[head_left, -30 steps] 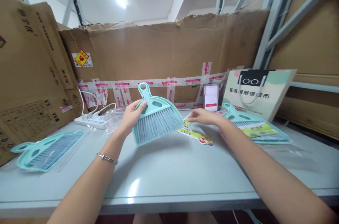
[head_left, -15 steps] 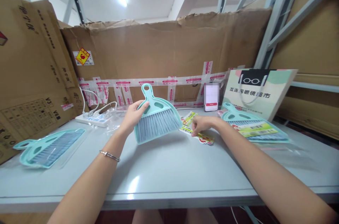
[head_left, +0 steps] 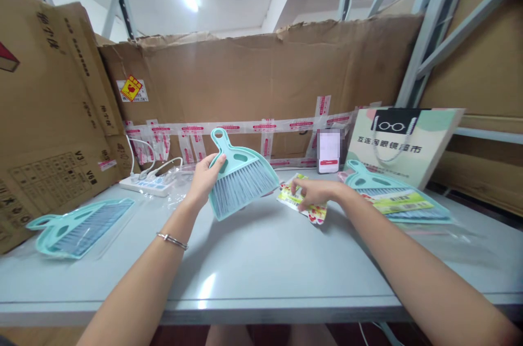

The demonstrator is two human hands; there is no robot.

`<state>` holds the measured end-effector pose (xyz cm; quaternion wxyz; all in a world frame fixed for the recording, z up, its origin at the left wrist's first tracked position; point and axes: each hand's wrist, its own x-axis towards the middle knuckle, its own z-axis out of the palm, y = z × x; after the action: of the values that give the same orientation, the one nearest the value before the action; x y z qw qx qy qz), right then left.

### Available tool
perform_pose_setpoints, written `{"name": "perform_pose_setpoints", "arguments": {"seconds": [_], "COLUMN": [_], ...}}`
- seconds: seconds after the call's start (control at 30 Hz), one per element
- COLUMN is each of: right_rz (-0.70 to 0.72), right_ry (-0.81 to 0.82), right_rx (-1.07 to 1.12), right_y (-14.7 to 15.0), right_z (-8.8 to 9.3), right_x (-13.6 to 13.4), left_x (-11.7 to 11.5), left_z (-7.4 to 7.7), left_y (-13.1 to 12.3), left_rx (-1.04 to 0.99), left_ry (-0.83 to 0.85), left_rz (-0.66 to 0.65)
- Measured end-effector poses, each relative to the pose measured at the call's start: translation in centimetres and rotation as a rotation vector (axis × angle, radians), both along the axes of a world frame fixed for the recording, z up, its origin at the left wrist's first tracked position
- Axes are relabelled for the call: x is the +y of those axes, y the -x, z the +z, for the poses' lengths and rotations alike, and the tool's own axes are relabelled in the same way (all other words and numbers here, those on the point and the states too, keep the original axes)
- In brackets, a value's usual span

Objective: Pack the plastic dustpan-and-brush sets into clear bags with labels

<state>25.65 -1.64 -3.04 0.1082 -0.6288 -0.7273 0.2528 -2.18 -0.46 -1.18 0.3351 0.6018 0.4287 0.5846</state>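
My left hand [head_left: 206,178] is closed around the handle area of a turquoise dustpan and brush set [head_left: 241,163]. The brush, with grey bristles facing me, is nested in the pan, and the set is held tilted above the table. My right hand [head_left: 314,192] is over some colourful printed cardboard labels [head_left: 312,212] in yellow-green, white and red. Its fingers are apart at the labels, and whether they press on them is hard to make out. A similar dustpan and brush set [head_left: 87,229] in clear plastic lies at the left, and a bagged set [head_left: 368,177] with a yellow-green label lies at the right.
A phone [head_left: 328,151] stands upright at the back, beside a paper carrier bag [head_left: 392,144]. A power strip [head_left: 147,183] with white cables and crumpled plastic lies back left. Cardboard boxes [head_left: 245,79] line the back and left of the grey table [head_left: 261,275].
My right hand's fingers have spread from a pinch at the labels, which now look shifted and turned. The held dustpan and brush set has tilted slightly, its handle moving left.
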Motion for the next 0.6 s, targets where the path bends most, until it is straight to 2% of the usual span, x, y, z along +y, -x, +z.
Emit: {"name": "perform_pose_setpoints", "arguments": {"seconds": [0.07, 0.13, 0.2, 0.23, 0.3, 0.37, 0.47, 0.53, 0.6], "right_rz": [0.034, 0.01, -0.053, -0.068, -0.016, 0.131, 0.321, 0.337, 0.317], "right_ry": [-0.032, -0.223, -0.496, -0.607, -0.699, -0.652, -0.588, -0.673, -0.78], "right_rx": [0.252, 0.584, 0.9, 1.019, 1.141, 1.128, 0.911, 0.71, 0.553], "right_y": [-0.2, -0.1, 0.7, 1.3, 3.1, 5.3, 7.7, 8.4, 8.3], "right_z": [1.0, 2.2, 3.2, 3.5, 3.4, 2.6, 0.6, -0.4, -1.0], "right_x": [-0.2, -0.6, -1.2, -1.7, -2.7, -3.7, -4.2, -3.8, -3.2], "left_x": [0.4, 0.7, 0.8, 0.7, 0.4, -0.1, -0.8, -1.1, -1.1], "left_z": [-0.2, -0.4, -0.5, -0.5, -0.5, -0.4, -0.2, -0.1, -0.2], "left_y": [0.2, 0.2, 0.0, -0.2, -0.7, -1.3, -2.0, -2.3, -2.4], "left_rx": [-0.093, -0.234, -0.383, -0.443, -0.523, -0.571, -0.554, -0.52, -0.522], "left_ry": [0.023, 0.103, 0.221, 0.281, 0.383, 0.46, 0.513, 0.495, 0.439], "left_rz": [0.046, 0.05, 0.003, -0.031, -0.093, -0.172, -0.35, -0.418, -0.408]}}
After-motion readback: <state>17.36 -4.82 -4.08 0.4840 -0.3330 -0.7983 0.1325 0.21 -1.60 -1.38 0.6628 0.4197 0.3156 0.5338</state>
